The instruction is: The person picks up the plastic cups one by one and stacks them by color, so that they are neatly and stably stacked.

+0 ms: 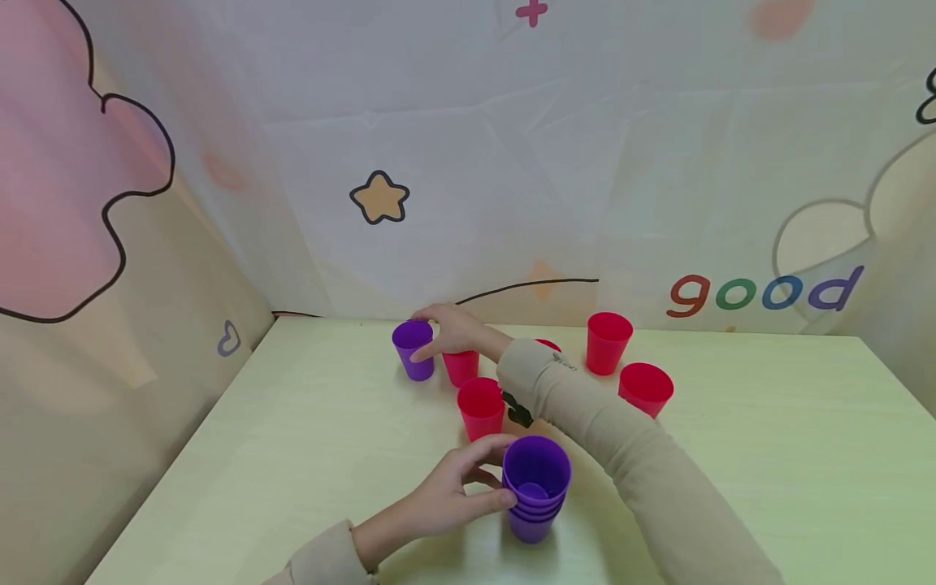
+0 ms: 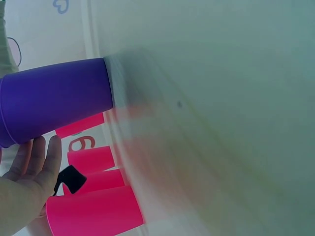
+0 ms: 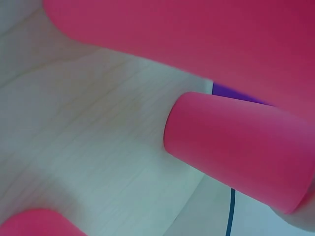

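My left hand (image 1: 448,494) holds a stack of several nested purple cups (image 1: 531,528) near the front, with the thumb and fingers at the rims. In the left wrist view, the fingers (image 2: 50,160) lie against the side of this purple stack (image 2: 56,103). Across the table, my right hand (image 1: 459,327) grips a single purple cup (image 1: 418,370), its thumb on the near side and its fingers over the far rim. This purple cup (image 3: 235,92) is mostly hidden behind red cups in the right wrist view.
Next to the right hand stands a red cup (image 1: 462,370), with another red cup (image 1: 480,410) nearer. Two more red cups stand to the right, one at the back (image 1: 607,345) and one nearer (image 1: 643,390). The right sleeve partly covers a further red cup (image 1: 548,344). A printed curtain (image 1: 475,162) hangs behind.
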Motion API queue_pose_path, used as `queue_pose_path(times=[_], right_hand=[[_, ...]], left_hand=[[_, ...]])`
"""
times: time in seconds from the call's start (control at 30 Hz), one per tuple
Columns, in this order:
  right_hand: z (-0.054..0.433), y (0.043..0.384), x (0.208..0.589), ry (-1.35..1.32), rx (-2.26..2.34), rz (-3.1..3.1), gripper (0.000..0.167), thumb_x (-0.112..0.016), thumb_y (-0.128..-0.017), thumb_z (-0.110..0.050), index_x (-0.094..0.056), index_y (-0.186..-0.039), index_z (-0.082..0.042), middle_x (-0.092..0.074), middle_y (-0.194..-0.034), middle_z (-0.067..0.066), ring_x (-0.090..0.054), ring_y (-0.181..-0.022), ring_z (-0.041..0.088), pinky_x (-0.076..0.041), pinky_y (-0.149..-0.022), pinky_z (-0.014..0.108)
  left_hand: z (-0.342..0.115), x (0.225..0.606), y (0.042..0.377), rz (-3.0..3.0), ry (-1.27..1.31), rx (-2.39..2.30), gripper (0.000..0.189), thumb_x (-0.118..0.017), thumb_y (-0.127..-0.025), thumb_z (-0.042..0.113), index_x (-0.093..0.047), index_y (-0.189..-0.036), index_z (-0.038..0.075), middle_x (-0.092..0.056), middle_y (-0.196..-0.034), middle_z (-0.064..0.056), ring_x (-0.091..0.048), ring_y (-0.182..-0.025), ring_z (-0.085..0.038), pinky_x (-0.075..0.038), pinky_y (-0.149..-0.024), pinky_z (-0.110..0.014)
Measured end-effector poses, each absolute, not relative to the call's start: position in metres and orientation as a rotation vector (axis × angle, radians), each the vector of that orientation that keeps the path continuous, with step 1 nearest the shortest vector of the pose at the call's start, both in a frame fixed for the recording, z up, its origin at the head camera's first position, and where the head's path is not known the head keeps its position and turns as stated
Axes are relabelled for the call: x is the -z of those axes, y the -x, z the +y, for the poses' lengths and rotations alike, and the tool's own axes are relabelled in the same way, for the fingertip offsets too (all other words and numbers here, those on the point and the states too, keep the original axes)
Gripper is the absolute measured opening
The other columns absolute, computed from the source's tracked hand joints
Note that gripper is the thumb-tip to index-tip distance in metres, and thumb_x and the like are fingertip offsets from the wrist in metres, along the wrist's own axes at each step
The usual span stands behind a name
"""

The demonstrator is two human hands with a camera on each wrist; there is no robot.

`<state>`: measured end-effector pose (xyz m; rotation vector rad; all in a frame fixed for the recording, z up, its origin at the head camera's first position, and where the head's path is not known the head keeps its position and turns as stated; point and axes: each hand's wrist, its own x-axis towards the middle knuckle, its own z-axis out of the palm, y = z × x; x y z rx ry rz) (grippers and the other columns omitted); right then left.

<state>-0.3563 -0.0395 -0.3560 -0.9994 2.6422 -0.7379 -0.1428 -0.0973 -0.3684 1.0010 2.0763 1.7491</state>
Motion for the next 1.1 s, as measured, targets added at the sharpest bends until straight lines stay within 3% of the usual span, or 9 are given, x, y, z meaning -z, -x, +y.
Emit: queue_pose_path(times=[0.47,0.83,1.1], right_hand=[[-0.044,0.356,0.36,0.9,0.767,2.673,0.075,-0.075,-0.072,-0.04,-0.044,-0.133,-0.008,-0.049,-0.128,0.007,-0.044,-0.118,0.022,-0.04,-0.095,0.04],[-0.036,0.351,0.348,0.954,0.76,2.675,0.069,-0.074,-0.074,-0.038,-0.047,-0.129,-0.007,-0.052,-0.125,0.007,-0.046,-0.115,0.022,-0.041,-0.092,0.038],[-0.027,0.348,0.337,0.981,0.811,2.669,0.068,-0.073,-0.074,-0.037,-0.047,-0.128,-0.006,-0.052,-0.124,0.008,-0.047,-0.113,0.022,-0.043,-0.09,0.038]], left_hand=[[-0.097,0.368,0.142,2.086,-1.052,-1.76,0.045,-0.059,-0.089,0.02,-0.044,-0.125,-0.002,-0.054,-0.116,-0.023,-0.052,-0.106,-0.036,-0.048,-0.085,-0.034],[-0.098,0.393,0.152,2.102,-1.01,-1.752,0.048,-0.06,-0.088,0.021,-0.043,-0.131,0.007,-0.055,-0.12,-0.013,-0.052,-0.109,-0.022,-0.048,-0.085,-0.033],[-0.095,0.387,0.149,2.126,-1.007,-1.747,0.047,-0.06,-0.089,0.021,-0.044,-0.129,0.005,-0.055,-0.118,-0.015,-0.053,-0.108,-0.02,-0.048,-0.084,-0.032]])
